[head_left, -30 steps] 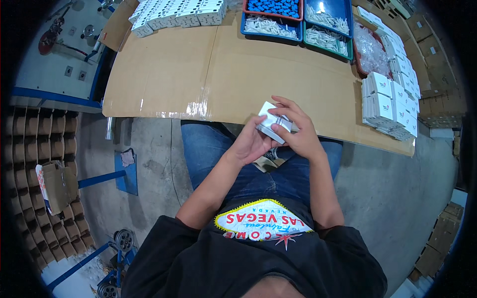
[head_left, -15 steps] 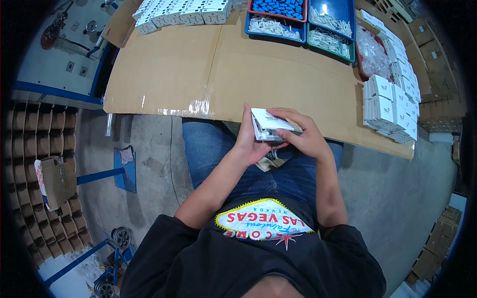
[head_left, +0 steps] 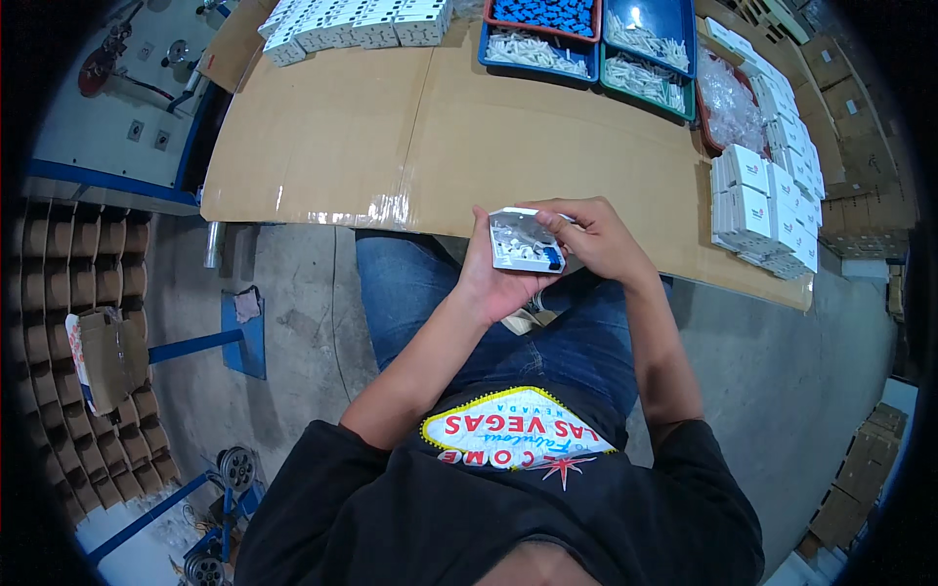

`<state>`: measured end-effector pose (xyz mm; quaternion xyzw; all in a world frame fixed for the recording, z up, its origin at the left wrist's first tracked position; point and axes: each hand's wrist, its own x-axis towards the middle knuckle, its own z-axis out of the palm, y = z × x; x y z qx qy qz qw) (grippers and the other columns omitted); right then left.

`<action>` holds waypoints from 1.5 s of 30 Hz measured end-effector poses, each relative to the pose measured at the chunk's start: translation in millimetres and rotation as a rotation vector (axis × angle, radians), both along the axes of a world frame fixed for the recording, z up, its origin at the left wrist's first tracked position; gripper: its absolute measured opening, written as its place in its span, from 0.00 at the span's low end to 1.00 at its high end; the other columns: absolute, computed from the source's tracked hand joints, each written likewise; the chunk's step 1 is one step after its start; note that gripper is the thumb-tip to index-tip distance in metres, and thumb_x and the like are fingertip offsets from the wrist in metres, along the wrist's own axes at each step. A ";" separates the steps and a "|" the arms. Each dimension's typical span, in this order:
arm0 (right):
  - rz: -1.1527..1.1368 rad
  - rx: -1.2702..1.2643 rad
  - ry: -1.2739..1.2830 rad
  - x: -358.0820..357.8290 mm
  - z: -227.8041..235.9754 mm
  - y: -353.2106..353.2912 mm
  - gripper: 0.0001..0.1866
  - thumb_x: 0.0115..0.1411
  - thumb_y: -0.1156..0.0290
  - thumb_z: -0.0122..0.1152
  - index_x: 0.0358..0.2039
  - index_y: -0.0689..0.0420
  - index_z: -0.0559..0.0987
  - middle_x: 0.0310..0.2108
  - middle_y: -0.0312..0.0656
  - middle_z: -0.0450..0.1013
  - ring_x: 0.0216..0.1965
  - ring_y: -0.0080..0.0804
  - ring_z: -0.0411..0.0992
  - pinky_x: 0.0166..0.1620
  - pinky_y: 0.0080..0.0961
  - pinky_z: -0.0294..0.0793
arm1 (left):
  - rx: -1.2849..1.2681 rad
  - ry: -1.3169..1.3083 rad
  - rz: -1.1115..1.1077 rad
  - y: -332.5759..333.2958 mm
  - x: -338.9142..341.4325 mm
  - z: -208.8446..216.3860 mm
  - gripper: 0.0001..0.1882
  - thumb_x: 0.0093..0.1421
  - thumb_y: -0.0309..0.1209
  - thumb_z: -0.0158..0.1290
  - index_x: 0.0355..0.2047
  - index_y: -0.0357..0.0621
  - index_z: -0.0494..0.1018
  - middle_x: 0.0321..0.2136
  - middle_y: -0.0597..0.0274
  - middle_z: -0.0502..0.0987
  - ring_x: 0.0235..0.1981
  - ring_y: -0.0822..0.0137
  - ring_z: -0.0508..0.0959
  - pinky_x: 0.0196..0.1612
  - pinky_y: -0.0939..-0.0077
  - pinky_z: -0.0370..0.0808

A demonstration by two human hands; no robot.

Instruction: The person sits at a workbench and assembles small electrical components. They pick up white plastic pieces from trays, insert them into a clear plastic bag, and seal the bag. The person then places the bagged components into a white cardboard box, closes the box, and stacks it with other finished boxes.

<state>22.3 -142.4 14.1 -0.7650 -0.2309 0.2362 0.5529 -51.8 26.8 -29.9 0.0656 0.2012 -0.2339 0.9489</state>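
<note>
A small white box (head_left: 525,240) sits over my lap near the table's front edge, its inside showing small white pieces, a clear bag or film and a bit of blue at the lower right corner. My left hand (head_left: 483,278) cradles it from below and along its left side, thumb up beside the edge. Bent over the box's far right side, my right hand (head_left: 603,240) has its thumb and fingers closed at the upper edge. Whether those fingers pinch the lid or the wall is hard to tell, as the hand covers that part.
The table is topped with brown cardboard (head_left: 322,137). White boxes stand in rows (head_left: 362,24) at the back left and in stacks (head_left: 767,210) at the right. Trays hold blue pieces (head_left: 544,15) and white sticks (head_left: 535,54); a red-brown bin (head_left: 728,103) holds clear bags.
The white lid that partly covered the box has come away from its top, exposing the contents. My right hand has shifted up toward the box's far edge.
</note>
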 end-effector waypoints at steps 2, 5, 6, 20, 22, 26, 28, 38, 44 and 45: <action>0.023 -0.012 -0.009 -1.0 1.4 4.2 0.15 0.68 0.64 0.59 0.46 0.62 0.84 0.34 0.45 0.83 0.35 0.24 0.78 0.43 0.26 0.77 | -0.007 0.055 0.027 0.2 -2.1 0.8 0.39 0.71 0.65 0.27 0.63 0.47 0.65 0.57 0.49 0.71 0.58 0.48 0.73 0.62 0.44 0.69; 0.032 0.001 -0.027 -0.3 -12.6 6.0 0.15 0.68 0.64 0.59 0.45 0.62 0.84 0.34 0.46 0.84 0.35 0.25 0.78 0.42 0.26 0.77 | 0.013 0.150 0.037 -2.0 -3.6 6.2 0.36 0.72 0.62 0.27 0.61 0.47 0.66 0.58 0.50 0.71 0.58 0.50 0.72 0.62 0.45 0.69; 0.038 -0.021 -0.022 -0.4 -13.4 4.7 0.15 0.68 0.64 0.59 0.45 0.62 0.84 0.34 0.46 0.83 0.35 0.25 0.78 0.42 0.26 0.77 | 0.016 0.170 0.033 -1.9 -2.9 7.1 0.35 0.72 0.61 0.28 0.61 0.47 0.66 0.57 0.50 0.71 0.57 0.50 0.73 0.62 0.45 0.69; 0.077 -0.029 -0.117 -9.9 -18.2 8.7 0.14 0.67 0.67 0.60 0.48 0.61 0.84 0.36 0.50 0.83 0.35 0.29 0.80 0.42 0.29 0.78 | -0.053 0.151 0.005 7.8 -1.9 -8.7 0.42 0.72 0.62 0.17 0.61 0.41 0.64 0.57 0.44 0.70 0.58 0.48 0.72 0.63 0.44 0.69; 0.068 -0.023 -0.103 -14.2 -18.8 10.9 0.14 0.67 0.66 0.60 0.48 0.60 0.84 0.36 0.50 0.83 0.34 0.30 0.80 0.41 0.29 0.78 | 0.004 0.192 0.006 6.8 -2.1 -4.4 0.40 0.73 0.60 0.19 0.60 0.39 0.65 0.56 0.44 0.71 0.58 0.48 0.72 0.64 0.44 0.69; 0.063 -0.014 -0.042 -21.2 -25.6 11.4 0.15 0.67 0.66 0.60 0.49 0.60 0.83 0.35 0.50 0.83 0.32 0.31 0.80 0.40 0.28 0.78 | -0.091 0.101 0.009 12.9 -5.7 -23.8 0.33 0.73 0.52 0.25 0.57 0.37 0.67 0.54 0.44 0.72 0.58 0.49 0.73 0.64 0.44 0.69; 0.080 -0.023 -0.084 -21.9 -23.9 13.1 0.15 0.67 0.66 0.60 0.50 0.60 0.83 0.36 0.50 0.83 0.33 0.30 0.80 0.40 0.28 0.78 | -0.131 0.051 0.000 15.4 -8.5 -25.8 0.31 0.72 0.49 0.28 0.55 0.36 0.68 0.53 0.44 0.73 0.57 0.49 0.74 0.64 0.44 0.69; 0.117 0.046 0.009 -23.1 -26.5 12.7 0.18 0.66 0.67 0.62 0.52 0.63 0.81 0.47 0.49 0.82 0.45 0.30 0.80 0.51 0.28 0.76 | 0.113 0.087 -0.011 15.9 -7.7 -6.8 0.35 0.74 0.58 0.25 0.57 0.41 0.68 0.55 0.47 0.73 0.57 0.49 0.74 0.63 0.44 0.69; 0.150 0.045 -0.004 -22.7 -29.6 10.5 0.21 0.66 0.66 0.62 0.57 0.59 0.78 0.52 0.49 0.79 0.47 0.30 0.79 0.52 0.28 0.75 | 0.198 0.121 -0.026 17.3 -6.5 0.1 0.36 0.73 0.59 0.24 0.59 0.42 0.66 0.55 0.48 0.73 0.58 0.49 0.74 0.64 0.44 0.68; 0.149 0.039 0.013 -23.1 -26.9 9.7 0.20 0.66 0.66 0.61 0.58 0.58 0.78 0.53 0.49 0.78 0.49 0.32 0.78 0.54 0.29 0.74 | 0.202 0.131 -0.028 16.3 -5.6 2.2 0.37 0.73 0.60 0.23 0.59 0.42 0.66 0.55 0.48 0.73 0.57 0.50 0.74 0.63 0.44 0.68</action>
